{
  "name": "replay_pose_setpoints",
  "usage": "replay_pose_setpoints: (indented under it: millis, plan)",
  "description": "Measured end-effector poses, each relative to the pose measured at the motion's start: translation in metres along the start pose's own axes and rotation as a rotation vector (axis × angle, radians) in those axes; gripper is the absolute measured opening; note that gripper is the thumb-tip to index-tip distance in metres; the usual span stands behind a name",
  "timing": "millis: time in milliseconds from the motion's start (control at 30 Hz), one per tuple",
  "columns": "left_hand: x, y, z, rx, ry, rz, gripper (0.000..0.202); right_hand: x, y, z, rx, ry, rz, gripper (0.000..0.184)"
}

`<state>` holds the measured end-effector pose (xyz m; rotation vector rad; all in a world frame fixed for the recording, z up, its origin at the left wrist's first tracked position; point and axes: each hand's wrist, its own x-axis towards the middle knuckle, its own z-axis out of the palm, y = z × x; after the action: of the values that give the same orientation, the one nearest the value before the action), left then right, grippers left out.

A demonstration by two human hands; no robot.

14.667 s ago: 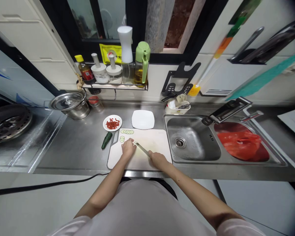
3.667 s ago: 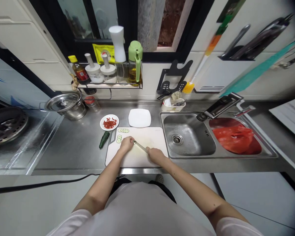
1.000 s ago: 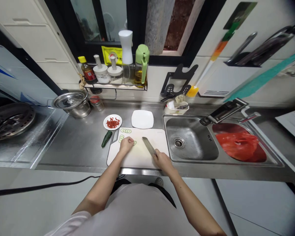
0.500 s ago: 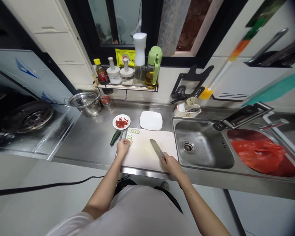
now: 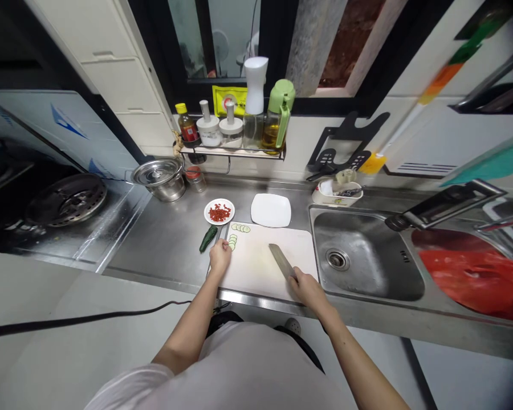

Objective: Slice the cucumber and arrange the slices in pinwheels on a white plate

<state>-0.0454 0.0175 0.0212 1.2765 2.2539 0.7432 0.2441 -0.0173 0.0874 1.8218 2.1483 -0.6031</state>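
A white cutting board [image 5: 260,267] lies on the steel counter in front of me. My right hand [image 5: 306,286] grips the handle of a knife [image 5: 281,261], whose blade rests over the middle of the board. My left hand [image 5: 220,257] sits at the board's left edge with fingers curled, just below a cluster of cucumber slices [image 5: 232,242]. I cannot see anything in that hand. More slices [image 5: 240,228] lie in a row at the board's top left. The remaining cucumber piece [image 5: 208,238] lies on the counter left of the board.
A small plate of red chili pieces [image 5: 219,212] and a white square plate [image 5: 271,210] stand behind the board. A sink [image 5: 363,262] lies to the right, with a red basin [image 5: 474,273] beyond. A lidded pot [image 5: 160,177] and a stove are on the left.
My left hand has slid from the middle of the board to its left edge by the slices. The knife has lifted off the cucumber and drawn back to the right. The view has shifted.
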Motion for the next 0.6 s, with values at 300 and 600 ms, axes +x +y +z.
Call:
replay_pose_setpoints:
  millis: [300, 600]
  plan:
    - [0.0003, -0.0036, 0.0014, 0.071, 0.018, 0.047, 0.014, 0.0011, -0.0008, -0.0024, 0.018, -0.006, -0.008, 0.020]
    - [0.0001, -0.0013, -0.0018, 0.080, 0.028, 0.048, 0.016, 0.0016, -0.0016, -0.0056, 0.032, -0.007, -0.002, 0.018]
